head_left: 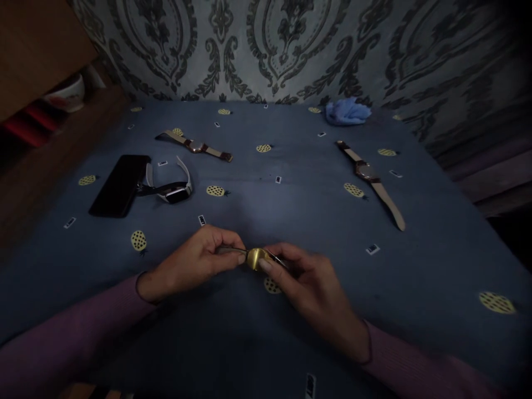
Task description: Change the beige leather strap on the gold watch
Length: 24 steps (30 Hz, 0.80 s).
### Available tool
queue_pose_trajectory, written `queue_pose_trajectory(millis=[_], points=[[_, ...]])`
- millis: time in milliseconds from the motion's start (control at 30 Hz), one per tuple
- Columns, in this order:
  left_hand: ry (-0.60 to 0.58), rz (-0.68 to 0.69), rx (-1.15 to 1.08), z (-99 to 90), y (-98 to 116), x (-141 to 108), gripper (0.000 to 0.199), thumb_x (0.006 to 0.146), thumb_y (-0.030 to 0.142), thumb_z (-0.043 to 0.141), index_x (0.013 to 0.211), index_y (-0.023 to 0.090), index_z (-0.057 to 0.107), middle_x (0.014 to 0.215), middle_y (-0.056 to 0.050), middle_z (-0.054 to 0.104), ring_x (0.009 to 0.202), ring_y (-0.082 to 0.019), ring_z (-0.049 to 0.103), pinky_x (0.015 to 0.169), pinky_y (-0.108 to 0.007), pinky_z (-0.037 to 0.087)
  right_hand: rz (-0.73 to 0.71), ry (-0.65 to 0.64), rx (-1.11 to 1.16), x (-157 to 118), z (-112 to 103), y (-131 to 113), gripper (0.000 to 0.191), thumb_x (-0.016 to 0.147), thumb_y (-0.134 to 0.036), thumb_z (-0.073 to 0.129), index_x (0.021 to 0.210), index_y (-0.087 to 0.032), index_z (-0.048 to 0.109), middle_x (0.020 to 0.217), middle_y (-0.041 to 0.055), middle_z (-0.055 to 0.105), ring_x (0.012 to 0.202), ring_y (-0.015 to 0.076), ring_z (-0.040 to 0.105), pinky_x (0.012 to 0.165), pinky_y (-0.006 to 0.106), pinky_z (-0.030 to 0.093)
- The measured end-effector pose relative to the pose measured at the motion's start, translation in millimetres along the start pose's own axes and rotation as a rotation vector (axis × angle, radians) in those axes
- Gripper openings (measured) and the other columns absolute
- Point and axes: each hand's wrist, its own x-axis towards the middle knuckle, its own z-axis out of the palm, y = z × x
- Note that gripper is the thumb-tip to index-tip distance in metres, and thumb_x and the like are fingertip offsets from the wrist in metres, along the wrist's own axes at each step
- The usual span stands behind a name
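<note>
A wristwatch with a gold-coloured round face is held between both hands over the near middle of the table. My left hand is closed, pinching the thin dark strap beside the case. From the other side, my right hand grips the case, its thumb at the edge of the gold face and its fingers behind. Part of the strap on that side shows between the right fingers; the rest is hidden.
Two brown-and-beige strap watches lie face down or turned: one watch back left, another right. A black phone and a white-strapped smartwatch are at left. A blue cloth sits by the wall; the patterned tablecloth covers the table.
</note>
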Motion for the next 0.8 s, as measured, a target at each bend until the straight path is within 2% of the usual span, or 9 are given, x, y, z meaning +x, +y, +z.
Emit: queue_pose_trajectory(millis=[200, 500, 800], points=[[0.034, 0.017, -0.006, 0.5, 1.1, 0.4, 0.018, 0.083, 0.028, 0.058, 0.073, 0.014, 0.059, 0.054, 0.008, 0.034, 0.05, -0.006, 0.027, 0.046, -0.02, 0.022, -0.026, 0.018, -0.024, -1.1, 0.8, -1.5, 0.024, 0.089, -0.039, 0.062, 0.081, -0.019, 0.071, 0.062, 0.0006, 0.059, 0.062, 0.0173, 0.06, 0.055, 0.028, 0.048], [0.074, 0.029, -0.059, 4.3, -1.8, -0.1, 0.019, 0.082, 0.031, 0.058, 0.072, 0.015, 0.057, 0.055, 0.008, 0.035, 0.05, -0.007, 0.028, 0.047, -0.02, 0.023, 0.061, 0.014, 0.065, 0.0, 1.1, -3.2, 0.029, 0.084, -0.048, 0.067, 0.082, -0.02, 0.071, 0.062, 0.0014, 0.061, 0.067, 0.02, 0.064, 0.055, 0.028, 0.05], [0.04, -0.041, -0.04, -1.8, 1.5, 0.0, 0.024, 0.079, 0.037, 0.065, 0.07, 0.015, 0.057, 0.054, 0.008, 0.034, 0.051, -0.007, 0.026, 0.047, -0.02, 0.021, 0.104, -0.007, 0.108, 5.4, 2.0, -5.6, 0.03, 0.08, -0.048, 0.07, 0.077, -0.019, 0.069, 0.067, 0.0023, 0.065, 0.067, 0.0184, 0.064, 0.058, 0.029, 0.053]])
